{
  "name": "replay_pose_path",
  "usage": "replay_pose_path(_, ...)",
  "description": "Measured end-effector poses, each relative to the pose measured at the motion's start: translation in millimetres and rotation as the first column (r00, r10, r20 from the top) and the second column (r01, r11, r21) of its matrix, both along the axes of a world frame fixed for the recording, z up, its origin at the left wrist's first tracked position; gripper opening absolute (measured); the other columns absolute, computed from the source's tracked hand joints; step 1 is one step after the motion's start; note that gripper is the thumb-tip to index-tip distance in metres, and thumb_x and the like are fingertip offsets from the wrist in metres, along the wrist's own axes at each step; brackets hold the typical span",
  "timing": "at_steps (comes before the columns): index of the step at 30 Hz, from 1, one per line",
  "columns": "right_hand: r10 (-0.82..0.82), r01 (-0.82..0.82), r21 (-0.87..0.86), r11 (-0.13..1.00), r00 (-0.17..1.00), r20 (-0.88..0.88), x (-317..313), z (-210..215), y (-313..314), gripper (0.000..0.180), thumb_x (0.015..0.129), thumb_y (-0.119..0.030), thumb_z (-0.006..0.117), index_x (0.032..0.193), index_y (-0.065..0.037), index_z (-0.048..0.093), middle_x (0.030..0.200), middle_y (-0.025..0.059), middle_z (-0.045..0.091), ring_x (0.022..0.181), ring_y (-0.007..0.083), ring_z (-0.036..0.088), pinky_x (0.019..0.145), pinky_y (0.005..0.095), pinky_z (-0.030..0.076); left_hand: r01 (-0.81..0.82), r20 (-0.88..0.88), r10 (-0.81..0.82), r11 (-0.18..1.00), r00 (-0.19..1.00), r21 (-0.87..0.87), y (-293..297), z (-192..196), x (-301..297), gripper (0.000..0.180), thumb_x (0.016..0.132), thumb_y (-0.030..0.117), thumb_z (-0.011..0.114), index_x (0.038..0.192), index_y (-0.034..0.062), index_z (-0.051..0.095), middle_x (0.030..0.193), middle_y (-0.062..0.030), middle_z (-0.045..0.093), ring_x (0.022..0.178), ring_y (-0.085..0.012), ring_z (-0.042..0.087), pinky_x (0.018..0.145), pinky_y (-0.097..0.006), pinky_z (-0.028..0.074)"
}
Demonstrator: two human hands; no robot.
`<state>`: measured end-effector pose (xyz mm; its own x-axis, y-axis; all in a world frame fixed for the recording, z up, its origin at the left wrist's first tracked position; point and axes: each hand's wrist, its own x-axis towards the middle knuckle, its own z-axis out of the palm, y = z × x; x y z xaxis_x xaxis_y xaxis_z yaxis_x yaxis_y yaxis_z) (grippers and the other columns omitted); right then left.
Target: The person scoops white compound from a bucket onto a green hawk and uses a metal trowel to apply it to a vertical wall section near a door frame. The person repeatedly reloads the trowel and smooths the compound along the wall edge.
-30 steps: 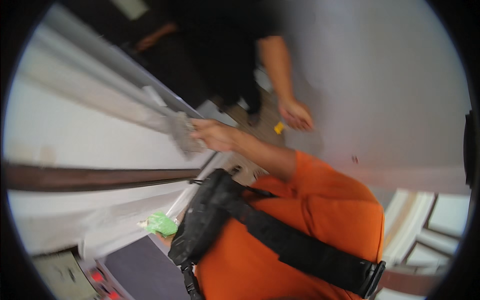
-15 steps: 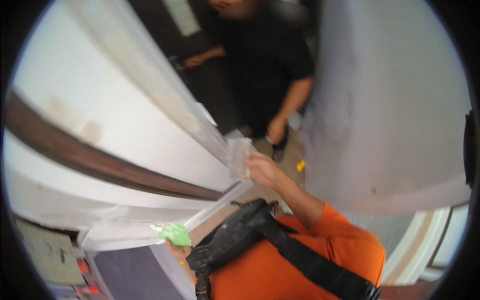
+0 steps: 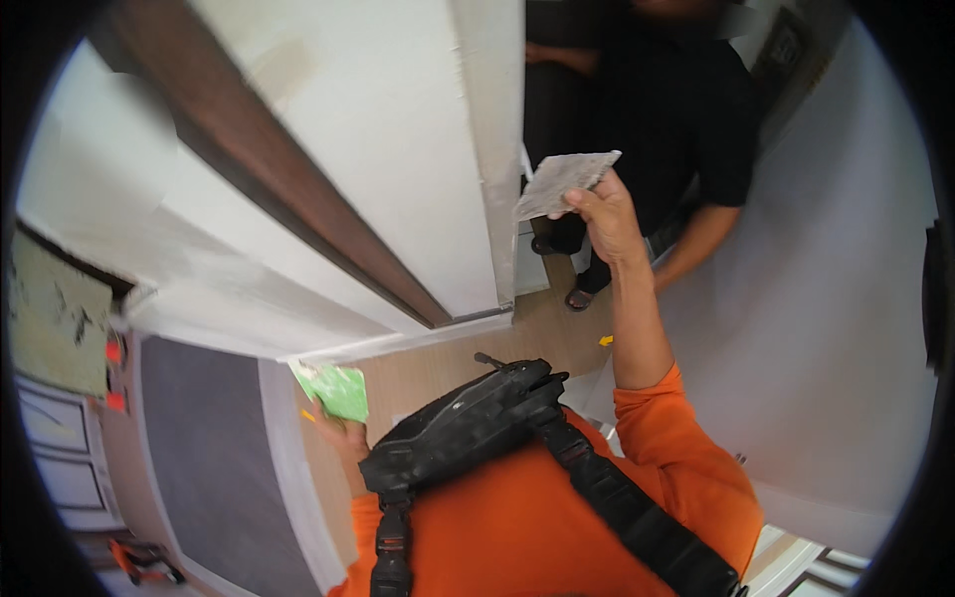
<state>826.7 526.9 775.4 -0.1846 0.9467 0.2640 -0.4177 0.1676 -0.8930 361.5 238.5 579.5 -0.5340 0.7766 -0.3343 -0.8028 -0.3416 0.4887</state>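
Observation:
My left hand (image 3: pixel 340 433), low and left of the black chest bag, grips a flat green spreader (image 3: pixel 338 391) smeared with whitish filler along one edge. My right hand (image 3: pixel 605 219) is raised in front of me beside the edge of the white wall (image 3: pixel 398 119). Pinched between its thumb and fingers is a thin, grey, four-sided flat piece (image 3: pixel 562 186) that looks worn. Its exact kind I cannot make out. The piece appears apart from the wall's corner edge (image 3: pixel 487 129).
A person in black (image 3: pixel 667 119) stands just beyond my right hand. A dark brown strip (image 3: pixel 269 169) runs along the wall. To the right is a pale grey surface (image 3: pixel 796 298). A yellow piece (image 3: pixel 605 340) lies on the wood-look floor (image 3: pixel 448 363); a dark grey mat (image 3: pixel 219 438) is at left.
My right hand has risen and moved right with the grey piece. The view has turned, so the wall and the person in black appear further right. My left hand still holds the green spreader.

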Motion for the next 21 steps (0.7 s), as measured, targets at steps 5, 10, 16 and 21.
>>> replay_pose_path(5,0.051,-0.053,-0.020,0.998,0.995,-0.089,-11,-24,-45,0.043,0.092,-0.014,0.074,0.131,-0.001,0.059,0.116,0.0101,0.070,0.097,0.0179,0.069,0.078,0.0324,0.059,0.091,-0.156,-0.109,0.989,0.982,-0.115,-10,-14,-27,0.053,0.100,0.031,0.059,0.145,0.0037,0.052,0.143,-0.0128,0.059,0.129,-0.0298,0.058,0.111,-0.047,0.046)
replay_pose_path(10,0.123,-0.145,-0.064,0.987,0.957,-0.262,-64,-62,-53,0.044,0.093,-0.018,0.076,0.130,-0.002,0.057,0.111,0.0061,0.066,0.096,0.0151,0.066,0.073,0.0321,0.058,0.188,-0.221,-0.234,0.960,0.947,-0.210,22,-30,-46,0.053,0.100,0.031,0.059,0.145,0.0042,0.052,0.141,-0.0125,0.061,0.127,-0.0295,0.059,0.110,-0.047,0.046)
replay_pose_path(16,0.147,-0.164,-0.038,0.986,0.949,-0.278,-90,-57,-65,0.041,0.095,-0.018,0.074,0.129,-0.002,0.057,0.106,0.0036,0.064,0.093,0.0142,0.064,0.073,0.0319,0.057,0.173,-0.233,-0.215,0.967,0.948,-0.189,17,-24,-87,0.052,0.100,0.032,0.058,0.144,0.0049,0.053,0.139,-0.0120,0.062,0.125,-0.0291,0.060,0.108,-0.046,0.047)
replay_pose_path(21,0.029,-0.025,-0.160,0.987,0.999,0.022,-36,-23,-38,0.034,0.091,-0.010,0.073,0.123,-0.003,0.063,0.106,0.0074,0.070,0.097,0.0176,0.068,0.088,0.0340,0.056,0.312,-0.098,-0.296,0.884,0.950,0.347,13,-39,-139,0.051,0.100,0.032,0.058,0.144,0.0054,0.054,0.137,-0.0116,0.063,0.124,-0.0288,0.061,0.107,-0.046,0.048)
